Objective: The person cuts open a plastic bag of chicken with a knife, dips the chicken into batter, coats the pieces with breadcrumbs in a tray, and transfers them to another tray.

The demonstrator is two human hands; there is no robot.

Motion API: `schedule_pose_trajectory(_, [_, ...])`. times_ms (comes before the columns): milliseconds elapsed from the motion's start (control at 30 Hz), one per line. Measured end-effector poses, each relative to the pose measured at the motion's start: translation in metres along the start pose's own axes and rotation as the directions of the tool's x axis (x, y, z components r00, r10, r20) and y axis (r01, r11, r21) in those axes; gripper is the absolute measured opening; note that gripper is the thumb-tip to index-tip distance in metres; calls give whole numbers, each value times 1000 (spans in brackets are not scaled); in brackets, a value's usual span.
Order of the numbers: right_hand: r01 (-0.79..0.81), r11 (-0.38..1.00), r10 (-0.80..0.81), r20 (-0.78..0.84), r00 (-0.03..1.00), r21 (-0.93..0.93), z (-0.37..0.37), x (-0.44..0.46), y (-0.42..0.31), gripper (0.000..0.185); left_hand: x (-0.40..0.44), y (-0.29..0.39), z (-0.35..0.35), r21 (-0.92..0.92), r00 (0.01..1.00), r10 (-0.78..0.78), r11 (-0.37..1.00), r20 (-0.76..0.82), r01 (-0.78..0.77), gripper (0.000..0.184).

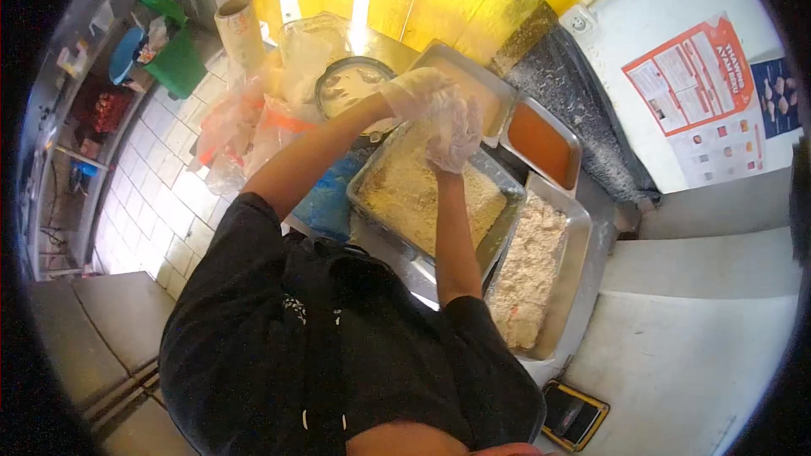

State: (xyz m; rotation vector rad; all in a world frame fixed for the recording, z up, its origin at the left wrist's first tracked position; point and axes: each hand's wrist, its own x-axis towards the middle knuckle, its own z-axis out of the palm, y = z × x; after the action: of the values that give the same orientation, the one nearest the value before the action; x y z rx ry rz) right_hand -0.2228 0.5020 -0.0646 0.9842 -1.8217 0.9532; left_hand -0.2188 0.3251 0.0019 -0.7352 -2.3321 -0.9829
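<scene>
My left hand point(419, 93), in a clear plastic glove, reaches in from the left and meets my right hand above the trays. Its fingers are blurred and partly hidden. My right hand point(456, 133), also gloved in clear plastic, has its fingers pointing up and apart, with no object visible in it. Below both hands lies a deep metal tray of yellowish crumbs or flour point(431, 194). Behind them is a tray of pale orange liquid or powder point(488, 95). A round container with a whitish mix point(351, 89) stands beside my left wrist.
A tray of orange-red liquid point(541, 142) and a long tray of pale, lumpy coating point(532, 266) are on the right. Crumpled plastic bags point(253, 131) and an upright roll point(241, 34) are on the left. A phone-like device point(574, 414) lies at lower right.
</scene>
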Motion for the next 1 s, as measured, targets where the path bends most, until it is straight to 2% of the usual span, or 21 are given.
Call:
schedule_pose_trajectory(133, [-74,902,177,207,962,-425,-21,21,-31,67,17,31,-33,136,976,68,986,209,-98,31])
schedule_pose_trajectory(167, [-523,852,512,244,823,-22,-31,51,-55,69,20,33,-37,146,976,-62,989,210,31,30])
schedule_pose_trajectory(233, [-828,454,733,391,557,328,-37,55,-66,71,19,32,-39,137,956,-176,980,236,146,30])
schedule_pose_trajectory(267, [-495,826,553,219,804,-269,-38,39,-50,74,19,29,-39,80,975,-155,986,157,144,29])
schedule_pose_trajectory(300, [65,625,249,277,928,-778,-39,28,-37,78,18,26,-38,19,987,-141,990,79,140,29])
schedule_pose_trajectory(333, [-343,844,425,122,897,-413,-36,29,-24,81,18,25,-37,-3,986,-130,991,106,131,29])
schedule_pose_trajectory(400, [-544,832,540,-64,839,-108,-40,56,-30,85,20,23,-36,-12,989,-139,990,58,140,32])
schedule_pose_trajectory(433, [-505,832,493,-111,863,-228,-43,69,-37,86,16,17,-21,-89,983,-36,996,-178,21,37])
schedule_pose_trajectory(467, [-470,812,444,-156,882,-347,-46,81,-44,87,11,11,-15,-113,987,-33,993,-160,15,37])
schedule_pose_trajectory(533, [-245,776,148,-210,966,-581,-35,82,-28,85,0,2,-11,-260,996,-89,962,-18,82,35])
schedule_pose_trajectory(567, [-290,883,212,-238,948,-368,-28,80,-28,83,-7,12,-15,-275,997,-79,958,-4,75,35])
schedule_pose_trajectory(600, [-317,939,275,-264,925,-134,-21,78,-28,83,-16,28,-27,-150,964,-51,984,261,92,36])
schedule_pose_trajectory(633, [-146,948,64,-281,958,-282,-21,92,-45,79,-23,37,-38,-14,863,-56,997,502,73,37])
schedule_pose_trajectory(667, [21,907,-145,-265,953,-421,-19,98,-59,75,-34,36,-33,-13,864,-53,998,501,69,37])
schedule_pose_trajectory(700, [18,907,-142,-267,953,-420,-22,93,-59,75,-52,30,-14,19,906,-16,1000,422,8,36])
schedule_pose_trajectory(733, [-461,859,497,150,855,-220,-31,81,-54,76,-67,25,2,56,937,26,997,347,-48,35])
schedule_pose_trajectory(800, [-842,482,767,582,271,-242,-23,71,-65,78,-86,20,18,67,945,8,997,327,-32,32])
schedule_pose_trajectory(833, [-752,657,726,306,616,-44,-13,68,-71,83,-92,17,25,78,957,-9,997,289,-14,29])
schedule_pose_trajectory(867, [-564,821,569,-55,820,84,8,71,-78,88,-93,17,11,93,954,-18,996,298,-10,29])
schedule_pose_trajectory(967, [-747,665,721,-245,648,-17,8,83,-95,95,-89,45,-18,93,877,-110,993,468,75,29])
schedule_pose_trajectory(1000, [-819,562,799,-333,501,117,6,78,-86,93,-90,46,-23,40,871,-77,997,485,66,31])
